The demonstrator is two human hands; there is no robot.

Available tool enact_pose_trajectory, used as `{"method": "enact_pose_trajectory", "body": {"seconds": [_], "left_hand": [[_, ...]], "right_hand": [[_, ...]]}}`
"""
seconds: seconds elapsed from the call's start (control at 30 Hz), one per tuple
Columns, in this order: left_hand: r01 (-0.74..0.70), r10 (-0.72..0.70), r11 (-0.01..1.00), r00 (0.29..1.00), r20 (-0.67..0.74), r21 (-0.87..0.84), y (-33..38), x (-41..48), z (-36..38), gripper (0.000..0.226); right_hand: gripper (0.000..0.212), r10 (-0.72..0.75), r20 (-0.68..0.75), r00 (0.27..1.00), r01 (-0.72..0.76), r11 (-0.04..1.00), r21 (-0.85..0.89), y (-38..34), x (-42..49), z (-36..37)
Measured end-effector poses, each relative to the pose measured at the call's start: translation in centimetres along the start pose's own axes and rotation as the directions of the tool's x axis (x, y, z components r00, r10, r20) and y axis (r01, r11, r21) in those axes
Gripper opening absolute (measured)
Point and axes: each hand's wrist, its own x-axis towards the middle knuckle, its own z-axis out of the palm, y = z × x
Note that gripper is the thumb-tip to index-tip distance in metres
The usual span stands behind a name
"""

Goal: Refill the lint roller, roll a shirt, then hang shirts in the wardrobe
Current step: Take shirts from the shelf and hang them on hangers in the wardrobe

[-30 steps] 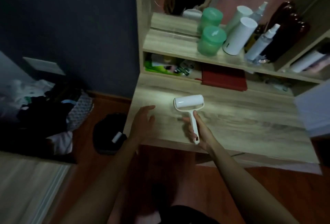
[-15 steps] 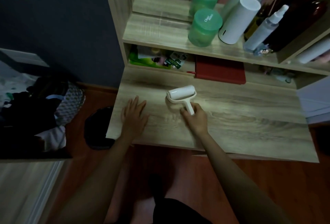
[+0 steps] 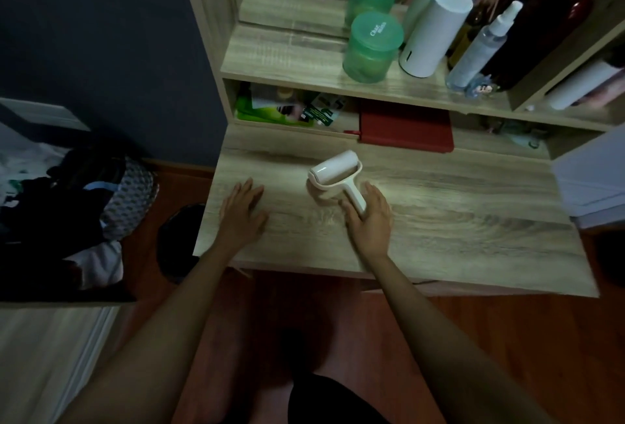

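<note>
A white lint roller (image 3: 334, 175) lies mid-tabletop (image 3: 456, 220), its handle grasped by the right hand (image 3: 370, 217). The left hand (image 3: 241, 212) rests flat near the left edge, fingers released.

Desk (image 3: 439, 227): pale wood-grain top, matt, smooth, with visible streaked figure. Shelf (image 3: 291, 61) above: same wood-grain finish. Lint roller (image 3: 334, 175): white plastic frame and handle, slight sheen; its roll looks like matt white paper. Green jar (image 3: 370, 48): translucent plastic, smooth lid. White cylinder (image 3: 434, 33): matt, smooth casing. Spray bottle (image 3: 480, 51): clear plastic. Dark bottle (image 3: 537, 24): glossy surface. Red folder (image 3: 406, 126): matt cover. Floor (image 3: 439, 339): reddish wood, faint gloss. Clothes pile (image 3: 67, 200): soft cloth, mixed dark and white.
</note>
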Motion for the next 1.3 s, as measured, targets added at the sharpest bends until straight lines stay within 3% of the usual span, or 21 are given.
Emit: {"method": "enact_pose_trajectory", "body": {"seconds": [0.1, 0.23, 0.33, 0.5, 0.67, 0.77, 0.9, 1.0, 1.1, 1.3], "left_hand": [[-0.012, 0.014, 0.993, 1.0, 0.017, -0.115, 0.3, -1.0, -1.7, 0.052], [-0.058, 0.043, 0.977, 0.996, -0.079, -0.207, 0.9, -4.8, -5.4, 0.045], [-0.122, 0.09, 0.971, 0.983, -0.157, -0.207, 0.3, -8.5, -9.5, 0.041], [-0.133, 0.023, 0.955, 0.925, -0.379, -0.267, -1.4, -17.2, -19.2, 0.036], [-0.12, 0.019, 0.986, 0.778, -0.628, -0.119, -4.0, -28.5, -30.6, 0.037], [-0.059, 0.028, 0.998, 0.652, -0.757, -0.014, -5.6, -35.8, -37.3, 0.037], [0.035, 0.124, 0.987, 0.469, -0.874, 0.158, -6.8, -45.3, -45.7, 0.04], [0.104, 0.184, 0.968, 0.319, -0.93, 0.227, -6.6, -51.9, -51.2, 0.04], [0.19, 0.231, 0.942, 0.229, -0.946, 0.276, -6.4, -56.6, -56.3, 0.042], [0.375, 0.391, 0.845, 0.053, -0.919, 0.382, -5.0, -63.2, -66.3, 0.042]], "right_hand": [[0.07, -0.029, -0.053, 0.998, 0.032, 0.998, 0.056, -1.4, -1.0, -1.2], [0.053, -0.142, -0.08, 0.987, 0.156, 0.966, 0.207, -6.1, -3.0, -1.3], [0.042, -0.271, -0.113, 0.956, 0.293, 0.907, 0.302, -11.4, -4.8, -0.1], [0.034, -0.468, -0.125, 0.875, 0.468, 0.749, 0.47, -23.6, -9.7, 1.8], [0.028, -0.644, -0.077, 0.762, 0.521, 0.537, 0.663, -37.3, -18.3, 3.4], [0.029, -0.739, -0.076, 0.669, 0.523, 0.396, 0.754, -45.9, -24.5, 3.9], [0.03, -0.831, -0.186, 0.524, 0.529, 0.147, 0.836, -57.8, -32.9, 3.7], [0.027, -0.864, -0.269, 0.425, 0.487, -0.032, 0.873, -65.9, -38.8, 2.0], [0.031, -0.871, -0.358, 0.336, 0.446, -0.188, 0.875, -72.6, -43.1, 0.1], [0.031, -0.818, -0.526, 0.23, 0.415, -0.406, 0.814, -85.1, -49.1, -2.9]]}}
